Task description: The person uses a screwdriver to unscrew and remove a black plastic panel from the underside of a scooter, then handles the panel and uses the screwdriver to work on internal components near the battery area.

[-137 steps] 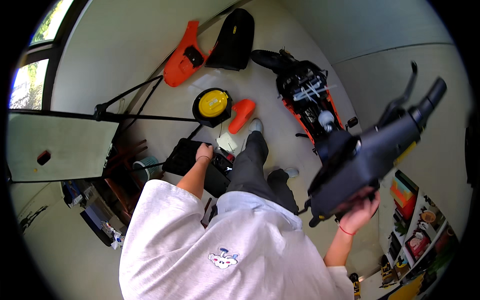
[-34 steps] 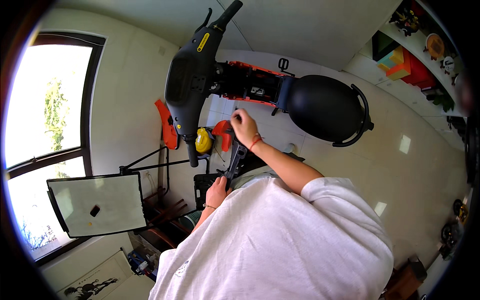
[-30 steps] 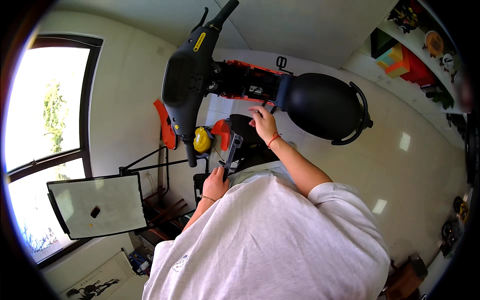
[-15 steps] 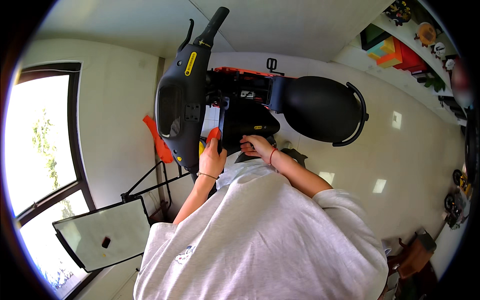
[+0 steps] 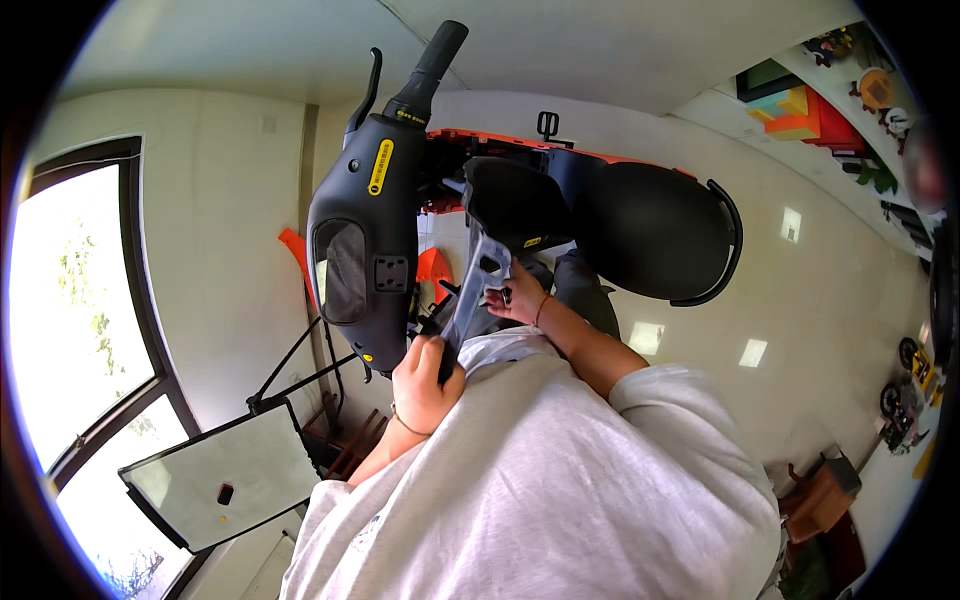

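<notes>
A dark plastic scooter panel (image 5: 512, 200) with a pale grey inner edge is tilted up in front of my body. My left hand (image 5: 423, 385) is closed round its near lower end. My right hand (image 5: 518, 296) grips the grey edge with bent fingers, close to an opening in it. Behind the panel stands an electric scooter, its dark grey front cowl (image 5: 362, 220) at the left and its black seat (image 5: 645, 230) at the right. Between them the orange-edged body is uncovered, partly hidden by the panel.
A handlebar grip (image 5: 432, 70) and brake lever (image 5: 370, 90) stick up at the far left. An orange part (image 5: 434, 270) shows beyond the panel. At the left are a framed whiteboard (image 5: 225, 480) and a window (image 5: 85, 280); a shelf (image 5: 760, 80) lines the far right.
The panel has swung up and toward me, turning its grey inner edge into view. My left hand has come nearer my body; my right hand has shifted slightly right along with the panel.
</notes>
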{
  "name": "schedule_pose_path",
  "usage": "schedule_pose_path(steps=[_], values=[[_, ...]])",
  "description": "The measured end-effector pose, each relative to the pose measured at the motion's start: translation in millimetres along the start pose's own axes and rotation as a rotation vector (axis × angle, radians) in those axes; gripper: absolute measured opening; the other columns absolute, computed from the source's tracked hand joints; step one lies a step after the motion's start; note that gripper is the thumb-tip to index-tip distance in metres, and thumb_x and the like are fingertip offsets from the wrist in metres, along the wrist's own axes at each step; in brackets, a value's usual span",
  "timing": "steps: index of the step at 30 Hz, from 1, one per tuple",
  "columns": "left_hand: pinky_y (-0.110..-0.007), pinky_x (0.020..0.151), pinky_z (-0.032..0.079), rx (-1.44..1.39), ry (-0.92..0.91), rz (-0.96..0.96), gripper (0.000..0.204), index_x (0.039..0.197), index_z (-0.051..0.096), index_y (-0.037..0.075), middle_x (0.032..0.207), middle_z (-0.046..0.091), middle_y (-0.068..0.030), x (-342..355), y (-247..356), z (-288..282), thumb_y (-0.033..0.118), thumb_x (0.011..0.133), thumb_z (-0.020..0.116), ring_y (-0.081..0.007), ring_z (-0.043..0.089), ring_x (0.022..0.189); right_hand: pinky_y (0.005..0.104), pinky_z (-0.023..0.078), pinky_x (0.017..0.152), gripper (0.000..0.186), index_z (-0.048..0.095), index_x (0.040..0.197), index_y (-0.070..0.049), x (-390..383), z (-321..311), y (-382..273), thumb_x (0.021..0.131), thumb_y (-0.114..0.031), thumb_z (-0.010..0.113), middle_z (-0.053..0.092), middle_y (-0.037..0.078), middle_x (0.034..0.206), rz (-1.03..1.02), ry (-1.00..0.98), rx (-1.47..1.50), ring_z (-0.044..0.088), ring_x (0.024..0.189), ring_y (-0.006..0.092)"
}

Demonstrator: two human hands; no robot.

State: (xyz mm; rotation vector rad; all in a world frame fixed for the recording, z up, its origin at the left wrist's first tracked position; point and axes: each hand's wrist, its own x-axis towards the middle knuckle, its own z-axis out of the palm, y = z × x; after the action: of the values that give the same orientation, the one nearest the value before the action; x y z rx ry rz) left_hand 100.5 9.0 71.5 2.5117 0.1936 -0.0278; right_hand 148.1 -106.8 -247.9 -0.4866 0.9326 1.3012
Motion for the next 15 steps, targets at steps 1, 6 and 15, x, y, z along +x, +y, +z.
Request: schedule_pose_path(steps=[1, 6, 15], values=[[-0.041, 0.056, 0.046, 0.032, -0.032, -0.012, 0.028, 0.094, 0.055, -0.001, 0.078, 0.052, -0.0177, -5.1, 6.3, -5.0, 0.001, 0.066, 0.060, -0.0378, 0.055, 0.064, 0.0499, 0.042, 0.094, 0.092, 0.049, 0.123, 0.003, 4.8, -1.2, -6.8, 0.081, -0.078, 0.037, 0.057, 0.014, 0.102, 0.004, -0.028, 0.057, 0.056, 0.096, 0.0277], [-0.036, 0.052, 0.043, 0.073, 0.091, -0.061, 0.031, 0.091, 0.054, -0.005, 0.074, 0.052, -0.0171, -37.7, 27.6, -32.5, -0.002, 0.061, 0.062, -0.0328, 0.053, 0.058, 0.0504, 0.029, 0.106, 0.099, 0.037, 0.134, 0.003, 9.8, 21.9, -30.1, 0.081, -0.080, 0.032, 0.046, 0.017, 0.123, -0.008, -0.126, 0.316, 0.045, 0.116, 0.0293], [-0.032, 0.065, 0.050, 0.090, 0.219, -0.388, 0.009, 0.082, 0.064, -0.002, 0.074, 0.064, -0.0131, -97.0, 50.5, -37.3, 0.003, 0.074, 0.065, -0.0213, 0.063, 0.069, 0.0475, 0.034, 0.107, 0.062, 0.049, 0.131, -0.009, 4.2, 36.4, -112.3, 0.091, -0.056, 0.038, 0.052, 0.010, 0.133, -0.453, -0.629, 0.619, 0.045, 0.123, 0.0324]])
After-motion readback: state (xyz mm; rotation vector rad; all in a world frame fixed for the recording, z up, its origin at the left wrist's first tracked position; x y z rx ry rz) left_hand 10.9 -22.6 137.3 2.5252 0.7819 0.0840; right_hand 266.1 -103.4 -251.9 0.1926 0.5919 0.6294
